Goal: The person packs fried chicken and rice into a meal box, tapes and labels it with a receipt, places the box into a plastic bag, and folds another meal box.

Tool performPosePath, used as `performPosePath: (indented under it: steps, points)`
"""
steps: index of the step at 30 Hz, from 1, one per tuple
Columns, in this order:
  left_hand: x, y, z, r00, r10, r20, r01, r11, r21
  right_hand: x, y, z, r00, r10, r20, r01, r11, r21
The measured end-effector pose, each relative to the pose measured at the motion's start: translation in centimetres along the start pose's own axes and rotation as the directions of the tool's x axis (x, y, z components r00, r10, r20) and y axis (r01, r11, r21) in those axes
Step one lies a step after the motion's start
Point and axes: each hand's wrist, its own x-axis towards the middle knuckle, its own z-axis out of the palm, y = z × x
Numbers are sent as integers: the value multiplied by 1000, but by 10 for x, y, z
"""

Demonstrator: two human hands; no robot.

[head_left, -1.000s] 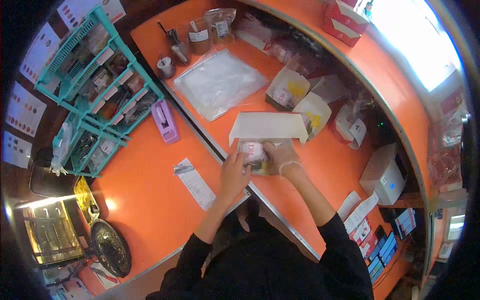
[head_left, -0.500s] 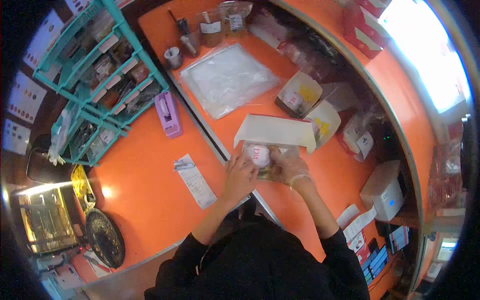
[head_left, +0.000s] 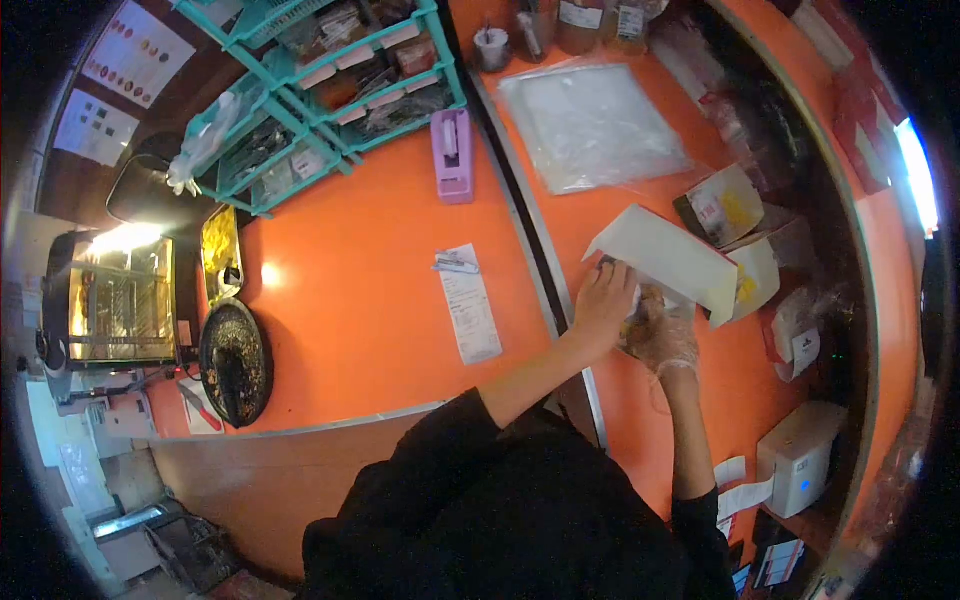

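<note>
An open white box point(head_left: 665, 262) sits on the orange counter right of the centre, its lid raised away from me. My left hand point(head_left: 604, 308) lies over the box's left side, bare, with its fingers bent over a white wrapped bundle that is mostly hidden. In a clear plastic glove, my right hand point(head_left: 664, 335) reaches into the box with its fingers closed together; what they hold is hidden. Just beyond the lid stand two more open boxes point(head_left: 722, 207) with something yellow inside.
A receipt point(head_left: 470, 312), a purple tape dispenser point(head_left: 452, 165) and teal racks point(head_left: 300, 130) are to the left. Clear plastic sheets point(head_left: 590, 125) lie at the back. A black round pan point(head_left: 235, 362) is far left. A white printer point(head_left: 800, 455) stands at the right.
The view has swung to the left, so everything appears further right. My left hand has moved over the white bundle, which showed red letters before. My right hand stays in the box.
</note>
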Motion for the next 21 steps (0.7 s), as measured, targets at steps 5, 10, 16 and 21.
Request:
performPosePath:
  steps: [5, 10, 16, 21]
  points:
    - [5, 2, 13, 998, -23, 58, 22, 1000, 7, 5, -9, -6, 980, 99, 170, -105, 994, 24]
    - [5, -1, 22, 999, 9, -42, -8, 1000, 18, 6, 18, 24, 993, -55, -105, 59, 998, 37]
    - [4, -11, 7, 987, 109, 114, -100, 991, -87, 5, 8, 16, 999, -9, -37, 13, 992, 127]
    - [5, -14, -15, 967, 199, 161, -171, 970, -173, 1, -5, 5, 999, 16, -31, -14, 997, 70]
